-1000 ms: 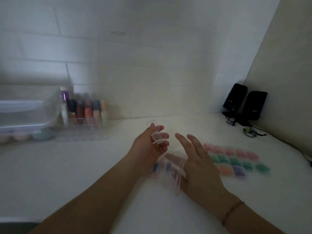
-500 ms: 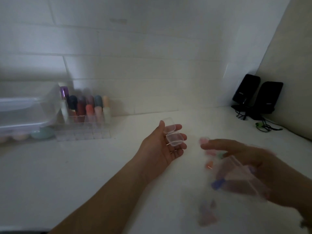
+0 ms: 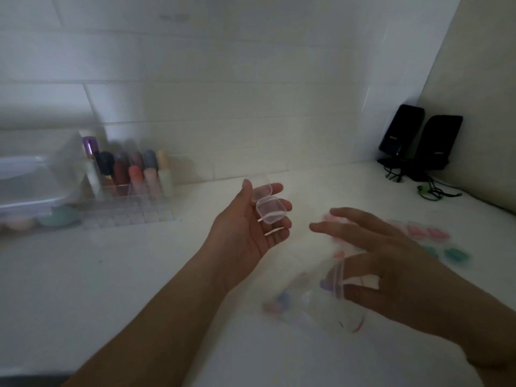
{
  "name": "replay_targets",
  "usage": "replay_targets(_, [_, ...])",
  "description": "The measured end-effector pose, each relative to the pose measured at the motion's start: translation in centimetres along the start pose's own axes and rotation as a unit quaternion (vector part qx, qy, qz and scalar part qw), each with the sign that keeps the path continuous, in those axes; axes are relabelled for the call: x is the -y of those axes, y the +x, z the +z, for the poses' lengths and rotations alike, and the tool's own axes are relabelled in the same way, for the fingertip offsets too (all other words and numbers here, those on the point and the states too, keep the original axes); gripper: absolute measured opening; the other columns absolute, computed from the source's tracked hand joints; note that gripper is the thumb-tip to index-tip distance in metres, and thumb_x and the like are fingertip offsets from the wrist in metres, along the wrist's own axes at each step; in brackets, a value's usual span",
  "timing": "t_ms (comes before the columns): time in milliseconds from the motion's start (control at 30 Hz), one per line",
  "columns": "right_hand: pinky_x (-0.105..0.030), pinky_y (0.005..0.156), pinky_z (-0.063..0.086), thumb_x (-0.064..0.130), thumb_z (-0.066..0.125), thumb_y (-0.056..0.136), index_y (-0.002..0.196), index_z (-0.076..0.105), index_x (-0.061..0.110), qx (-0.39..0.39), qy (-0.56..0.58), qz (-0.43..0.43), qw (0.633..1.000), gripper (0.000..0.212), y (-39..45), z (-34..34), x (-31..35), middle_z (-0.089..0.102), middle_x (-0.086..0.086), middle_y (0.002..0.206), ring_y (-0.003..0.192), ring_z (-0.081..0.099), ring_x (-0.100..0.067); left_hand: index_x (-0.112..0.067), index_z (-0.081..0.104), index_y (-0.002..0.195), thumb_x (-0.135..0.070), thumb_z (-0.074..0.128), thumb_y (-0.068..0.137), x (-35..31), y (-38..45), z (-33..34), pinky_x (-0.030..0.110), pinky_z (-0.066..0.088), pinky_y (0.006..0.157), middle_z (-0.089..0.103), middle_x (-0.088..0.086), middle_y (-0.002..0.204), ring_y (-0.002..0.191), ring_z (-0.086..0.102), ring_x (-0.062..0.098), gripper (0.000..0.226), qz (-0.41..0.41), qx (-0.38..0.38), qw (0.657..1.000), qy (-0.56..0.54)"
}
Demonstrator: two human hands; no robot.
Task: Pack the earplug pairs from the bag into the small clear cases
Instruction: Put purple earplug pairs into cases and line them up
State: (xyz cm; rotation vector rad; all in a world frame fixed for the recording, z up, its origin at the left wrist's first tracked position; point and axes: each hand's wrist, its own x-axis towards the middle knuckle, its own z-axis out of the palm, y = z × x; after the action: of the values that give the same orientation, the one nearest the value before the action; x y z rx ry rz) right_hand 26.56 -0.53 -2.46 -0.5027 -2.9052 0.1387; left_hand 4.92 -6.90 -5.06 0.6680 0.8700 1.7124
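Looks like a home desk or vanity corner, dim and blurry; white brick-pattern wall (image 3: pixel 223 79); acrylic lipstick organizer (image 3: pixel 131 188); two black speakers (image 3: pixel 418 141) with cables.

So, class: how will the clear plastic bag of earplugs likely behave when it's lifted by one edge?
The clear plastic bag looks thin and crumpled, so probably floppy, sagging below the right hand. The few small earplugs suggest it's light, and being loose inside they would likely slide to the lowest corner.
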Motion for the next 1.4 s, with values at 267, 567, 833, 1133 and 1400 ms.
replay_targets(267, [-0.05,0.108,0.026,0.054,0.07,0.077,0.09,0.07,0.053,0.005,0.19,-0.083,0.978,0.014,-2.3,-2.8,-3.8,0.042,0.027,0.145,0.144,0.024,-0.002,-0.009,0.064,0.108,-0.049,0.032,0.1,2.0,-0.2,0.5,0.037,0.049,0.072,0.066,0.013,0.084,0.064,0.06,0.023,0.052,-0.094,-0.006,0.991,0.094])
replay_targets(567, [-0.014,0.056,0.051,0.021,0.068,0.086,0.096,0.073,0.036,-0.29,0.374,0.057,0.879,0.019,1.6,0.5,0.2,0.073,0.013,0.08,0.062,0.065,-0.006,-0.005,0.06,0.119,-0.05,0.033,0.094,2.1,-0.8,2.0,0.034,0.046,0.067,0.064,0.019,0.095,0.069,0.06,0.026,0.058,-0.089,0.048,0.991,0.086])
replay_targets(833, [-0.008,0.052,0.026,0.044,0.067,0.079,0.07,0.053,0.032,-0.275,0.073,0.117,0.951,0.021,3.4,2.6,2.3,0.05,0.035,0.065,0.065,0.05,0.011,0.003,0.049,0.132,-0.043,0.027,0.102,2.3,-1.4,2.6,0.047,0.05,0.092,0.061,0.02,0.104,0.088,0.063,0.025,0.06,-0.1,0.05,0.991,0.073])
replay_targets(1133, [-0.02,0.069,0.037,0.05,0.059,0.081,0.073,0.062,0.029,-0.316,0.131,0.102,0.934,0.022,1.4,-0.7,0.3,0.058,0.014,0.092,0.084,0.054,-0.002,-0.005,0.063,0.114,-0.047,0.027,0.102,2.2,-0.8,1.8,0.034,0.05,0.067,0.067,0.016,0.091,0.066,0.062,0.024,0.056,-0.105,-0.005,0.993,0.06])
replay_targets(1400, [-0.048,0.114,0.011,0.072,0.048,0.08,0.09,0.061,0.069,0.138,0.071,-0.009,0.988,0.016,-2.1,-2.1,-1.2,-0.007,0.045,0.148,0.14,-0.025,0.005,-0.006,0.065,0.111,-0.048,0.03,0.102,2.6,-0.4,1.4,0.032,0.047,0.063,0.067,0.014,0.088,0.061,0.059,0.022,0.055,-0.109,-0.071,0.991,0.031])
